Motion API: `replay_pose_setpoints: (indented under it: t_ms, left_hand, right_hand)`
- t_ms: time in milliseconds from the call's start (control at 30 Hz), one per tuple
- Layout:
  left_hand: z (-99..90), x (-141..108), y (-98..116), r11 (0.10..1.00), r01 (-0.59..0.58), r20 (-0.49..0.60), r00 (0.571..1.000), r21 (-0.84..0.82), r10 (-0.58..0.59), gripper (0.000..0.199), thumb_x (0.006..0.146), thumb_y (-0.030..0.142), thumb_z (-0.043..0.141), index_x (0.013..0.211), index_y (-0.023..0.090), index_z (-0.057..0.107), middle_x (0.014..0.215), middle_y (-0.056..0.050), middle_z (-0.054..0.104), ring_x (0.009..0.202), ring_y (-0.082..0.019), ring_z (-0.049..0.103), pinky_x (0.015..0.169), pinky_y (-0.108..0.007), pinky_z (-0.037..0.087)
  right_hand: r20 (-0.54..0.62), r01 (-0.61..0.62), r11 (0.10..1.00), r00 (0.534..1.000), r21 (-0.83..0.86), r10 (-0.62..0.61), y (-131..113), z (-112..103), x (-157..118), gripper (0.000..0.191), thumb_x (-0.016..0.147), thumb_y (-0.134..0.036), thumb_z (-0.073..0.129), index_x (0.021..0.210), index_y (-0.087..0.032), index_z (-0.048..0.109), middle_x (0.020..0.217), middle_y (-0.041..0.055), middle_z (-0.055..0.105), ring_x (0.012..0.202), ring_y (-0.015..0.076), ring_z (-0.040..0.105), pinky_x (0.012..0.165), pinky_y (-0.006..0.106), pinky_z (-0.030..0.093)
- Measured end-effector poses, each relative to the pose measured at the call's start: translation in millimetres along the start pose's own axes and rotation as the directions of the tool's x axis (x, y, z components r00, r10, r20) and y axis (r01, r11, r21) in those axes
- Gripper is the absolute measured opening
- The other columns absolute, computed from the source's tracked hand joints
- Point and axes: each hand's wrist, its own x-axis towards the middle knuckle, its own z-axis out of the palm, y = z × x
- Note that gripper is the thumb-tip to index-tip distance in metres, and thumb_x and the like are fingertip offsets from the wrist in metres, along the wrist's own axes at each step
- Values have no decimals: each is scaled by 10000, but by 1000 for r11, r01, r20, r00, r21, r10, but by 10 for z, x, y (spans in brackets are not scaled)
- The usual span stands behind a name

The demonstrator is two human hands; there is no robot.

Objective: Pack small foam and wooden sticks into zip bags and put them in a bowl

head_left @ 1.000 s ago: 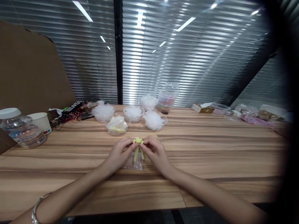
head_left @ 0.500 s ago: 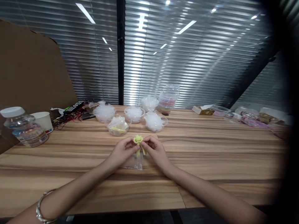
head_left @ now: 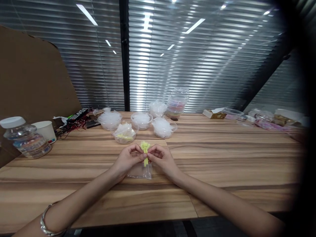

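A small yellow knotted ribbon piece (head_left: 145, 145), flower-like at the top with strips hanging down, is pinched between my two hands over the table. My left hand (head_left: 130, 158) grips it from the left with thumb and fingertips. From the right, my right hand (head_left: 160, 158) pinches it just below the knot. Beneath the hands a clear plastic bag (head_left: 140, 172) lies flat on the wooden table, partly covered by my left hand. Just beyond them stands a clear bowl (head_left: 125, 133) holding yellow pieces and clear packaging.
Several clear bowls with white plastic bags (head_left: 164, 127) stand at the back, beside stacked clear containers (head_left: 177, 104). To the left are a jar (head_left: 27, 138), a paper cup (head_left: 45, 130) and tangled electronics (head_left: 77, 117). A small box (head_left: 214, 114) sits at the back right.
The yellow strips, spread apart before, now hang together straight below the knot. My right fingers have moved slightly lower and inward on it. The view has shifted a little.
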Motion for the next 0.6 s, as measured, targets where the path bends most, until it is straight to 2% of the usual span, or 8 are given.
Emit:
replay_pose_setpoints:
  t_ms: [100, 200, 267, 333, 400, 500, 533, 600]
  left_hand:
    - [5, 3, 27, 989, -29, -60, 997, 147, 38, 288, 599, 289, 800, 689, 119, 585, 715, -28, 647, 651, -133, 594, 623, -240, 460]
    - [9, 18, 52, 967, -80, -64, 993, 242, 98, 259, 621, 311, 782, 713, 118, 635, 729, -42, 661, 682, -156, 608, 692, -283, 486]
    - [13, 20, 73, 960, -103, 3, 994, 261, 106, 268, 698, 351, 718, 827, 124, 657, 823, -70, 678, 769, -188, 628, 770, -330, 495]
    - [14, 2, 101, 926, -155, 110, 986, 345, 124, 350, 769, 378, 641, 1030, 146, 632, 1041, -110, 651, 966, -229, 605, 900, -383, 454]
    - [4, -37, 127, 824, -228, 205, 969, 518, 140, 529, 751, 404, 652, 1222, 195, 529, 1277, -124, 521, 1179, -265, 480, 1023, -424, 349]
    - [-29, -108, 144, 621, -285, 321, 945, 730, 58, 890, 601, 454, 762, 1365, 234, 363, 1418, -127, 356, 1295, -319, 329, 1076, -463, 253]
    - [-40, -126, 143, 579, -297, 358, 934, 759, 9, 957, 574, 468, 773, 1386, 234, 325, 1428, -131, 340, 1301, -331, 316, 1075, -469, 249]
    - [-54, -143, 135, 523, -321, 402, 914, 789, -46, 944, 614, 474, 744, 1406, 239, 287, 1428, -129, 343, 1295, -329, 328, 1068, -465, 256]
  right_hand:
    - [68, 34, 995, 997, -94, -28, 29, -13, -13, 136, 817, -312, 597, 848, -190, 546, 788, 5, 560, 729, 133, 554, 676, 263, 457]
    - [89, 78, 974, 994, -215, -60, 18, -21, -18, 117, 851, -305, 543, 902, -201, 533, 848, 15, 571, 799, 146, 553, 709, 267, 449]
    - [61, 88, 967, 995, -238, -76, 2, -48, 0, 125, 856, -305, 527, 933, -208, 536, 899, 19, 580, 844, 149, 552, 743, 268, 445]
    - [-20, 74, 969, 996, -234, -81, 5, -120, 43, 141, 855, -308, 508, 946, -207, 548, 905, 15, 577, 839, 143, 546, 741, 260, 441]
    - [-128, 13, 981, 991, -195, -39, 38, -248, 111, 151, 855, -319, 477, 906, -195, 548, 794, -1, 551, 713, 124, 522, 654, 239, 432]
    - [-268, -127, 992, 956, -7, 121, 135, -505, 235, 152, 814, -336, 496, 862, -193, 511, 611, -47, 441, 515, 88, 402, 490, 196, 354]
    - [-296, -191, 979, 934, 63, 202, 172, -589, 276, 154, 793, -341, 507, 835, -193, 505, 584, -55, 416, 477, 80, 362, 450, 190, 324]
    - [-329, -260, 956, 898, 137, 292, 240, -727, 343, 159, 769, -337, 513, 828, -189, 515, 577, -53, 419, 442, 71, 315, 405, 185, 281]
